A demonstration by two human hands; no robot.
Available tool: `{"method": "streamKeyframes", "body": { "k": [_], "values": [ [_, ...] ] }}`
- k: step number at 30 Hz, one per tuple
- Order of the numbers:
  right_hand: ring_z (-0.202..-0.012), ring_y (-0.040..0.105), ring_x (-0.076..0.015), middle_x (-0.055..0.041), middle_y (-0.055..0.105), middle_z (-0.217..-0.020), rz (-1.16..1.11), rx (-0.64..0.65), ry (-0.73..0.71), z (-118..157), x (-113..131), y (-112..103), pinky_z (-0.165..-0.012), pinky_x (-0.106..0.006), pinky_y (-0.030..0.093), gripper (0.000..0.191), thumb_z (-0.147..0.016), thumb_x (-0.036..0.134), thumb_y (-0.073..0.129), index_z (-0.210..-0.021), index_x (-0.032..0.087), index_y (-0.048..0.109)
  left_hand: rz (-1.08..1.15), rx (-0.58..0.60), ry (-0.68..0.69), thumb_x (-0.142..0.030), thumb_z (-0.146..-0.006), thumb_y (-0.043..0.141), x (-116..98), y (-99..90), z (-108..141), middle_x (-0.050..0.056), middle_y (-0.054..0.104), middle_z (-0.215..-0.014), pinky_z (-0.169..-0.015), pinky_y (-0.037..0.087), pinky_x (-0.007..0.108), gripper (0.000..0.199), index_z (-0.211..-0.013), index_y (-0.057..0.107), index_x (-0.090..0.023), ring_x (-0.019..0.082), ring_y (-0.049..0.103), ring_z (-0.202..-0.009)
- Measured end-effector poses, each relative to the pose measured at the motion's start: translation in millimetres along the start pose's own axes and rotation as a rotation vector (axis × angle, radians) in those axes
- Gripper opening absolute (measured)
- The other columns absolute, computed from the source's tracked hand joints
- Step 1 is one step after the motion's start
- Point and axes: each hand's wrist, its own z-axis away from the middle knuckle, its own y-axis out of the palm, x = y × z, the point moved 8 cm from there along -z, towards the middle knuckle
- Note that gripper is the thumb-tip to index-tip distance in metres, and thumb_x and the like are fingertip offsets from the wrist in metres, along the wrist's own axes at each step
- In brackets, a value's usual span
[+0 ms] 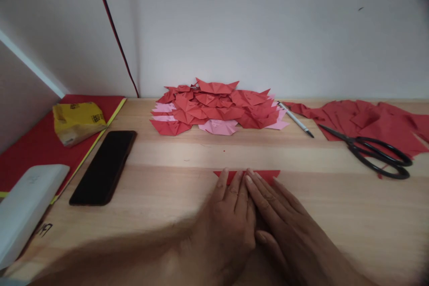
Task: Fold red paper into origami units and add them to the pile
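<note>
A folded piece of red paper (274, 175) lies flat on the wooden table, its straight far edge pointing away from me and tapering to a point at each end. My left hand (231, 219) rests on the paper's left and middle part with fingers stretched forward. Beside it, my right hand (284, 219) lies flat with its fingers on the right part, the two hands touching near the middle. Most of the paper is hidden beneath my fingers. Beyond it sits a pile of folded red and pink paper shapes (214, 106), against the wall.
To the right are black-handled scissors (375, 151), a pen (296, 119) and crumpled red paper (368, 120). On the left lie a black phone (103, 167), a white oblong device (33, 205) and a yellow packet (78, 120) on a red folder (20, 156).
</note>
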Motion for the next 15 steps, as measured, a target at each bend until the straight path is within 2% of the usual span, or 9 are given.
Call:
{"method": "streamKeyframes", "body": {
  "k": [3,8,11,15],
  "values": [
    [-0.136,0.032,-0.0197,-0.0109,0.037,-0.147,-0.001,0.018,0.047,3.4,-0.1,6.1,-0.105,-0.041,0.031,0.066,-0.088,0.026,0.040,-0.147,0.004,0.018,-0.017,0.035,-0.001,-0.027,-0.095,0.035,2.1,-0.7,-0.8,0.019,0.056,-0.129,-0.105,0.036,0.048,0.043,-0.120,0.057,-0.001,0.030,0.051,-0.122],
    [-0.134,0.036,-0.0197,-0.0097,0.039,-0.146,-0.003,0.006,0.091,1.9,-0.9,6.4,-0.107,-0.043,0.024,0.068,-0.088,0.029,0.040,-0.148,0.008,0.016,-0.016,0.057,0.036,-0.027,-0.094,0.035,2.5,2.5,0.2,0.019,0.055,-0.130,-0.107,0.034,0.047,0.044,-0.124,0.054,0.000,0.029,0.050,-0.123],
    [-0.134,0.036,-0.0186,-0.0098,0.040,-0.146,0.001,0.001,0.090,2.2,-0.3,5.5,-0.108,-0.043,0.022,0.066,-0.088,0.028,0.040,-0.147,0.007,0.018,-0.011,0.095,0.037,-0.026,-0.093,0.039,4.4,5.2,1.7,0.019,0.051,-0.134,-0.111,0.029,0.043,0.045,-0.127,0.051,0.001,0.028,0.046,-0.127],
    [-0.134,0.036,-0.0200,-0.0109,0.040,-0.145,0.003,-0.004,0.095,4.1,0.2,6.1,-0.107,-0.043,0.023,0.062,-0.090,0.032,0.042,-0.144,0.007,0.026,-0.019,0.169,0.009,-0.027,-0.093,0.040,11.0,8.8,9.2,0.016,0.046,-0.139,-0.111,0.030,0.039,0.046,-0.132,0.047,-0.003,0.025,0.042,-0.130]
  ]
}}
